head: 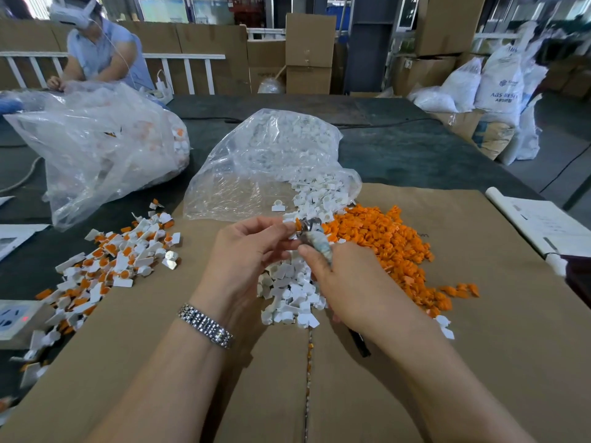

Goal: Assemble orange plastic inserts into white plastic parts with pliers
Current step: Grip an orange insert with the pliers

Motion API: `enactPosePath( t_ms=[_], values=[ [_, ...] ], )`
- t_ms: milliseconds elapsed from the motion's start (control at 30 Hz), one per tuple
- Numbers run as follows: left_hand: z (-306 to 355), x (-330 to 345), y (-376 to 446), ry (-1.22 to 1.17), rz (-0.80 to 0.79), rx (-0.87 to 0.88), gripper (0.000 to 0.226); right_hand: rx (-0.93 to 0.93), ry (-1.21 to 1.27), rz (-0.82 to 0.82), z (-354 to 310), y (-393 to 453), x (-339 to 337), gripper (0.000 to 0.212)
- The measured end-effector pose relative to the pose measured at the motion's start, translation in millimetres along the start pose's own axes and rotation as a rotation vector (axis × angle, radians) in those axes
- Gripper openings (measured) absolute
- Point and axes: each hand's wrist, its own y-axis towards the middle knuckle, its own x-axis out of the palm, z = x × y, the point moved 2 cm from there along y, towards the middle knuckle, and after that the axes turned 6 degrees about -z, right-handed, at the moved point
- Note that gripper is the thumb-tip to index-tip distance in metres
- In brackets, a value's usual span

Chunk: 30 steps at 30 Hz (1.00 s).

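My left hand [246, 247] pinches a small white part with an orange insert [298, 224] at its fingertips. My right hand [348, 282] grips the pliers [315, 239], whose metal jaws close around that piece; a black handle end [359, 342] sticks out below the wrist. Under both hands lies a heap of loose white parts [291, 292]. To the right spreads a pile of orange inserts [393, 247]. A scatter of assembled white-and-orange pieces [112, 260] lies on the left.
Flattened cardboard [479, 346] covers the dark table. A clear bag of white parts [275, 161] lies open ahead, another filled bag [102, 145] at the left. A power strip [12, 318] sits at the left edge, papers [543, 225] at the right. A person [102, 55] works across the table.
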Motion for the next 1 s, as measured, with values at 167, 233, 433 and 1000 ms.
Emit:
enactPosePath(
  t_ms=[167,233,433,1000],
  values=[
    [-2,-3,2,-0.035,-0.026,-0.008,0.01,0.002,-0.062,0.063,3,6,2,0.057],
    [-3,-4,3,-0.042,-0.034,-0.012,0.012,0.005,-0.069,0.056,3,7,2,0.057],
    [-1,-3,3,-0.039,-0.039,-0.021,0.014,0.05,0.318,-0.202,9,1,-11,0.067],
    [-1,-5,3,0.071,-0.051,-0.025,0.019,0.283,-0.54,0.227,58,24,-36,0.053]
  ],
)
